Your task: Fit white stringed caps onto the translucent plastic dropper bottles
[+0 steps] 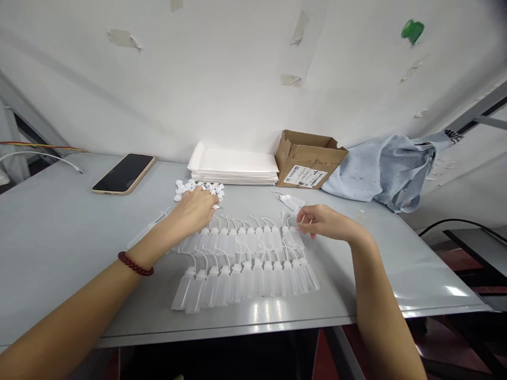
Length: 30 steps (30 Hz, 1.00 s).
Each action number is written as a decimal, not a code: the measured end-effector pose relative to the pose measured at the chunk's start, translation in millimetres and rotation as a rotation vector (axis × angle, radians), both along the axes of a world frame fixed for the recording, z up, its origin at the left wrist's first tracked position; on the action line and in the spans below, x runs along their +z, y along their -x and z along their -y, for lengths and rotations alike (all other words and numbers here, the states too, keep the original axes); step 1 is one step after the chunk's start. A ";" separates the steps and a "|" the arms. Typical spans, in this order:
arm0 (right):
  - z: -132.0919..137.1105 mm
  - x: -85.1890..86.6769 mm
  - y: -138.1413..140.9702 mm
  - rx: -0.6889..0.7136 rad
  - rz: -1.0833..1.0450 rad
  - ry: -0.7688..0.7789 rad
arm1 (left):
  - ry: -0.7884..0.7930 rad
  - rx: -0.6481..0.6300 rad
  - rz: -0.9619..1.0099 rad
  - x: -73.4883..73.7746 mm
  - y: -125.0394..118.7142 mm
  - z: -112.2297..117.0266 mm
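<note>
Two rows of small clear plastic bottles [245, 274] lie side by side on the grey table [59, 237], each with a thin tethered tip. My left hand [194, 211] reaches over the far row into a pile of small white caps [198, 189], its fingers curled down on them. My right hand [325, 221] rests at the right end of the far row, pinching one clear bottle [295, 228] by its neck. Another single bottle [291, 200] lies just beyond that hand. A dark red bead bracelet [134, 264] circles my left wrist.
A phone [123, 173] lies face up at the far left. A stack of white trays [233, 166] and an open cardboard box [307, 158] stand against the wall. Bluish cloth [384, 169] is heaped at the right. Cables run along the far left edge.
</note>
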State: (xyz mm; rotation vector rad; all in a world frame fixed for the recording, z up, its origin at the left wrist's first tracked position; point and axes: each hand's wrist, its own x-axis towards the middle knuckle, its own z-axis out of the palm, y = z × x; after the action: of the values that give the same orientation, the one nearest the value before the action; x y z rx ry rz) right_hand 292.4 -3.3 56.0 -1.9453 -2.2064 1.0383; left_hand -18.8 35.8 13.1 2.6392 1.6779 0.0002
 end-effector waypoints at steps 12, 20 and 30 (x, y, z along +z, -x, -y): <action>-2.3 -8.9 5.3 0.035 0.077 0.094 | -0.021 0.015 -0.024 2.1 -1.9 1.7; -5.8 -15.3 3.4 -0.021 0.049 -0.121 | -0.044 -0.016 -0.041 0.9 -0.4 0.7; -1.4 -5.6 15.2 -0.178 -0.472 -0.315 | -0.029 0.027 0.382 12.6 -8.1 9.9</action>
State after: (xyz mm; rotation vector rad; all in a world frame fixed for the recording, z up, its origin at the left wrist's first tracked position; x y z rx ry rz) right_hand 277.2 -1.9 50.4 -1.5364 -1.7793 0.9353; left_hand -10.8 25.9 25.8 2.4321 1.5893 0.4983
